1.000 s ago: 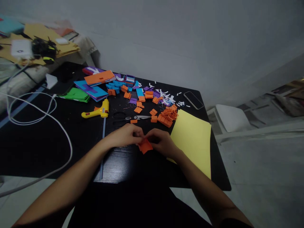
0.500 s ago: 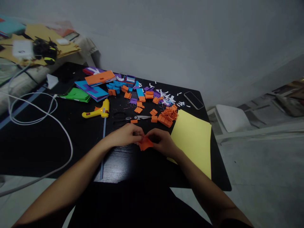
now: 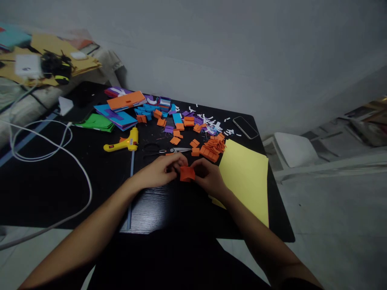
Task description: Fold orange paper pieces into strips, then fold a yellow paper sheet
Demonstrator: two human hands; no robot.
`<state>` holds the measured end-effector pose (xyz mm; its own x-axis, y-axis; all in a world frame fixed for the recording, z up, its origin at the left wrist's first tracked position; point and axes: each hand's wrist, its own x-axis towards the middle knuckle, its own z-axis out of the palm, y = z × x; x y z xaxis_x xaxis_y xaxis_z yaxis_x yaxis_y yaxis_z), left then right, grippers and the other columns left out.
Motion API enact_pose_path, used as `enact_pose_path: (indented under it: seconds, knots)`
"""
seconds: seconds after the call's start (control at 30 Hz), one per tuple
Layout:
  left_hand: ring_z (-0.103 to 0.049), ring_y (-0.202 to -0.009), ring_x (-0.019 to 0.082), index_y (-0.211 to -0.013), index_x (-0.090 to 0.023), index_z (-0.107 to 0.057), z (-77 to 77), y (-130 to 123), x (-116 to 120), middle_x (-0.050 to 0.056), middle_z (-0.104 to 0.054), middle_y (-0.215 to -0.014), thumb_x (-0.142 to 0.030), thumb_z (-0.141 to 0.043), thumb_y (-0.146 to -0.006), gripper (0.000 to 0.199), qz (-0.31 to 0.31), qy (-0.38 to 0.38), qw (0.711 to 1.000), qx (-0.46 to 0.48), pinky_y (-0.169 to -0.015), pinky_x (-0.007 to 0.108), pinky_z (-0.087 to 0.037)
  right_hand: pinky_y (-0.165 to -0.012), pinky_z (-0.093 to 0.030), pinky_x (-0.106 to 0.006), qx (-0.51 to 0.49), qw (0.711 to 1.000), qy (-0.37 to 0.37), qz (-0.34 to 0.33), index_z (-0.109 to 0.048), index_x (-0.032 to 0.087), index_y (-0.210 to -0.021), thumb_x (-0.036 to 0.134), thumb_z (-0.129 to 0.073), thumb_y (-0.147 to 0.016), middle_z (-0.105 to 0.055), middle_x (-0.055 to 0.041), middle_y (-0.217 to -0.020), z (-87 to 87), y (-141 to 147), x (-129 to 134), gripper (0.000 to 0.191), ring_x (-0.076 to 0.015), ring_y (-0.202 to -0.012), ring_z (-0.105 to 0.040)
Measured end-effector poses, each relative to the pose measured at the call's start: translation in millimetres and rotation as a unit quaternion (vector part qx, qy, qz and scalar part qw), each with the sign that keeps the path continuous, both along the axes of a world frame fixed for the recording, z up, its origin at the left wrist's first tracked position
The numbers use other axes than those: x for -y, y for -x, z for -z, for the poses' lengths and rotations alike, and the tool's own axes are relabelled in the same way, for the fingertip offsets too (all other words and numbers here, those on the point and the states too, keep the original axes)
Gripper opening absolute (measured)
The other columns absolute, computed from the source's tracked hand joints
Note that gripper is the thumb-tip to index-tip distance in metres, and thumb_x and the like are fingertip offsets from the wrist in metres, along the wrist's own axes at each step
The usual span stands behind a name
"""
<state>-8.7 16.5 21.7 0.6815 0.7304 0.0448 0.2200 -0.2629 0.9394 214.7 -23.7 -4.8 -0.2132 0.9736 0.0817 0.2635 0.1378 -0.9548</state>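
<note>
Orange paper [image 3: 187, 172]: details blurred; cable [image 3: 90, 189] cut off by left edge.

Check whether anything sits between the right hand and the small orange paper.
Nothing visible does: the right hand touches the right edge of the small orange paper; the scissors lie beyond both.

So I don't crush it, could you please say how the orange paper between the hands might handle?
The orange paper is probably light, being small and thin-looking. Its lower edge looks bowed, so it may bend easily when pressed.

Phone [image 3: 245, 127] on black table [image 3: 60, 189]
</note>
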Motion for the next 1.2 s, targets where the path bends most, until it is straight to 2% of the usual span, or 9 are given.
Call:
enact_pose_path:
  seconds: [0.17, 0.3, 0.63, 0.8, 0.9, 1.0, 1.2]
  knots:
    - [-0.058, -0.073, 0.012, -0.098, -0.019, -0.064, -3.4, -1, 2, -0.001, -0.063, -0.087, -0.01, -0.064, -0.08, 0.02, 0.0, -0.047, 0.998, -0.035, -0.064, 0.022, -0.045, -0.064, -0.051, -0.029, -0.016, 1.0, 0.005, 0.001, -0.063, 0.022, -0.09, 0.03, -0.079, -0.076, -0.069, -0.0001, -0.08, 1.5, 0, -1, 0.023, -0.0165, -0.068, -0.063]
    - [-0.058, -0.07, 0.012, -0.092, -0.018, -0.065, -3.2, -2, 2, -0.001, -0.062, -0.082, -0.019, -0.067, -0.085, 0.008, -0.022, -0.055, 0.997, -0.04, -0.061, 0.021, -0.044, -0.062, -0.049, -0.028, -0.024, 1.0, -0.006, -0.003, -0.061, 0.022, -0.088, 0.033, -0.079, -0.077, -0.067, 0.0005, -0.078, 0.8, 1, -1, 0.023, -0.0159, -0.067, -0.061]
    - [-0.058, -0.067, 0.011, -0.087, -0.016, -0.069, -4.2, -3, 4, -0.002, -0.063, -0.074, -0.014, -0.065, -0.082, 0.006, -0.047, -0.079, 0.995, -0.036, -0.058, 0.019, -0.041, -0.067, -0.053, -0.03, -0.046, 0.999, -0.02, -0.012, -0.064, 0.023, -0.089, 0.034, -0.08, -0.08, -0.069, -0.0013, -0.082, -1.8, 0, 1, 0.022, -0.0178, -0.072, -0.065]
    - [-0.058, -0.067, 0.011, -0.085, -0.016, -0.068, -2.3, -3, 4, -0.002, -0.064, -0.074, -0.023, -0.068, -0.087, 0.007, -0.051, -0.039, 0.998, -0.01, -0.061, 0.021, -0.043, -0.071, -0.056, -0.032, -0.064, 0.998, -0.002, -0.012, -0.069, 0.022, -0.093, 0.038, -0.083, -0.08, -0.073, -0.0022, -0.085, -3.8, 0, 3, 0.025, -0.0184, -0.074, -0.068]
    - [-0.056, -0.067, 0.011, -0.082, -0.015, -0.067, 1.4, -4, 3, -0.002, -0.061, -0.072, -0.031, -0.07, -0.087, 0.017, -0.058, 0.002, 0.998, 0.016, -0.063, 0.022, -0.043, -0.079, -0.058, -0.035, -0.109, 0.993, 0.036, -0.005, -0.071, 0.023, -0.092, 0.039, -0.085, -0.077, -0.076, -0.0028, -0.09, -3.7, 1, 2, 0.026, -0.0204, -0.081, -0.071]
    - [-0.05, -0.062, 0.011, -0.082, -0.015, -0.065, 3.5, -6, 3, -0.004, -0.055, -0.068, -0.036, -0.072, -0.086, 0.022, -0.066, 0.046, 0.996, 0.033, -0.058, 0.022, -0.039, -0.084, -0.059, -0.037, -0.161, 0.983, 0.083, -0.006, -0.073, 0.024, -0.09, 0.038, -0.088, -0.073, -0.078, -0.0023, -0.093, -3.6, 0, 0, 0.027, -0.0216, -0.085, -0.073]
    - [-0.048, -0.062, 0.012, -0.083, -0.014, -0.065, 3.9, -11, 3, -0.002, -0.055, -0.068, -0.039, -0.066, -0.09, 0.026, -0.082, 0.08, 0.992, 0.048, -0.058, 0.024, -0.036, -0.079, -0.06, -0.033, -0.198, 0.971, 0.134, -0.002, -0.074, 0.023, -0.085, 0.039, -0.089, -0.072, -0.077, 0.0001, -0.086, -9.0, -2, -4, 0.026, -0.0183, -0.078, -0.072]
